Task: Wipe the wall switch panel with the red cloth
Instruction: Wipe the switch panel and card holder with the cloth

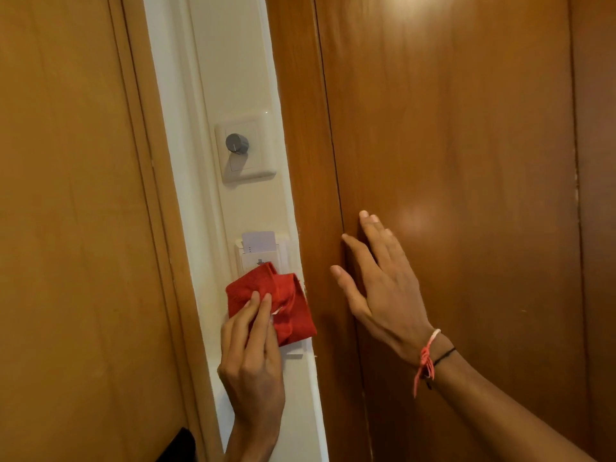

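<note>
- Between two brown wooden panels runs a narrow white wall strip [186, 135], and that is where we are working.
- Our left hand [253, 355] holds the red cloth [271, 305] bunched under its fingertips [255, 296], pressing it flat against the strip.
- That cloth covers the lower part of the key-card switch panel [258, 258]; a white card [258, 241] stands in its slot just above.
- Our right hand [380, 278] is spread wide and empty, palm resting on the wooden door [466, 161] beside the strip.
- Higher up, well apart from the cloth, sits a dimmer plate [245, 151] with a grey knob [236, 142].
- We judge the wiping to be under way on the lower panel.
- Next we would need to sweep upward, easing around the card so it is not dislodged.
</note>
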